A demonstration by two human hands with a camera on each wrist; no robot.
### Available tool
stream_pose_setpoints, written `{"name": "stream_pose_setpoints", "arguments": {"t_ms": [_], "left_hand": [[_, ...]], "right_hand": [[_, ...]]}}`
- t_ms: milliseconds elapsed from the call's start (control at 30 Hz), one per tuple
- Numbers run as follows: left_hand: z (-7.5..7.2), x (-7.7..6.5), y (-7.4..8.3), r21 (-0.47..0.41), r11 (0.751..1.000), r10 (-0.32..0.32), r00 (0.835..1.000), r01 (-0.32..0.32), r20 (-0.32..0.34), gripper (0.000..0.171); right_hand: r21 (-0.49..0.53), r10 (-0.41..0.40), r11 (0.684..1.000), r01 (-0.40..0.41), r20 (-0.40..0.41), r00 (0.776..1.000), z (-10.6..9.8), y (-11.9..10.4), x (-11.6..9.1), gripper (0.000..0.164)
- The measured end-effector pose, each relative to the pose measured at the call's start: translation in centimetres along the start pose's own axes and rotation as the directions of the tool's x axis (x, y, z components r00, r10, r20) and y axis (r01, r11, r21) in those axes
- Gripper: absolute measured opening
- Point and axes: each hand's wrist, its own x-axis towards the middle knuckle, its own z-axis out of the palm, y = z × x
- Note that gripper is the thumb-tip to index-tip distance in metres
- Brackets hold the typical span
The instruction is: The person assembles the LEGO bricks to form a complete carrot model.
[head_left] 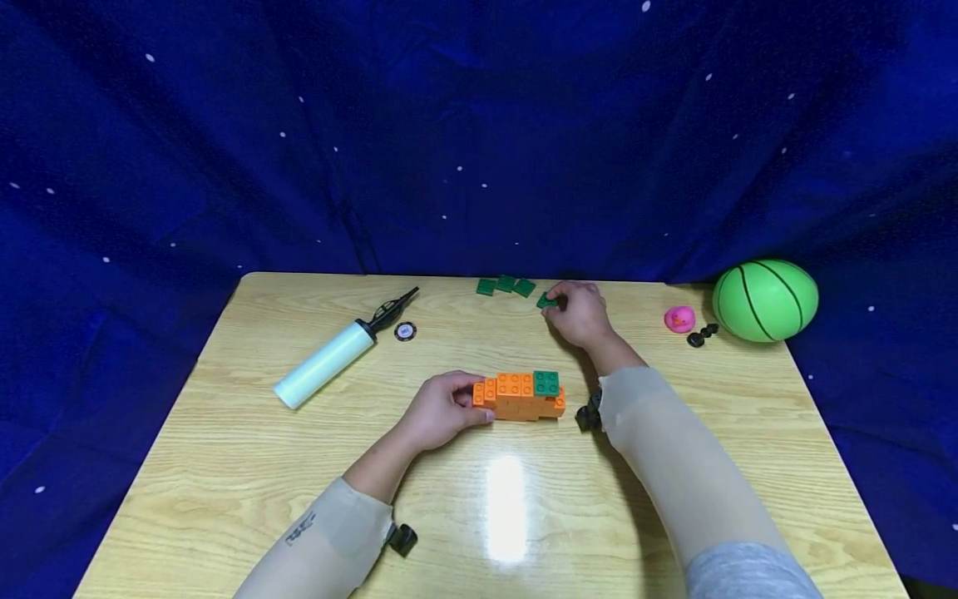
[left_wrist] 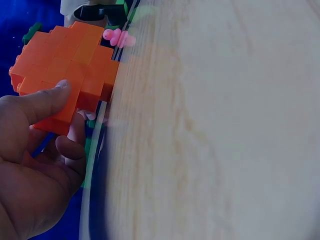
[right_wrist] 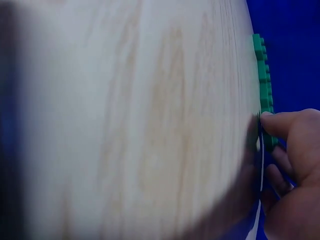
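Observation:
My left hand [head_left: 441, 409] grips the left end of a stepped orange block build [head_left: 516, 408], thumb in front and fingers behind. A green block [head_left: 546, 383] is set on top of the build near its right end. In the left wrist view the thumb presses the flat side of the orange build [left_wrist: 65, 65]. At the back of the table my right hand [head_left: 582, 314] pinches a flat green block [head_left: 545, 300] between thumb and fingers. Several more green blocks [head_left: 505, 284] lie just left of it; in the right wrist view, green blocks [right_wrist: 263, 75] line up beyond the thumb.
A hand pump [head_left: 329, 362] with a pale blue barrel lies at the left, a poker chip [head_left: 405, 331] near its nozzle. Back right are a pink rubber duck [head_left: 679, 319], a small black object [head_left: 702, 335] and a green ball [head_left: 766, 300]. A blue curtain [head_left: 479, 141] hangs behind the table.

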Motion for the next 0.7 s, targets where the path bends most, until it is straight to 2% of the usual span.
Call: {"name": "stream_pose_setpoints", "arguments": {"t_ms": [433,700], "left_hand": [[0.0,0.2,-0.4,0.021,1.0,-0.003,1.0,0.003,0.003,0.047],[0.1,0.3,-0.5,0.029,1.0,-0.009,1.0,0.009,0.008,0.047]], "right_hand": [[0.007,-0.079,0.997,0.079,0.019,0.997,-0.7,-0.5,-1.1,0.034],[-0.001,-0.155,0.988,0.155,0.02,0.988,-1.2,-0.9,-2.2,0.04]]}}
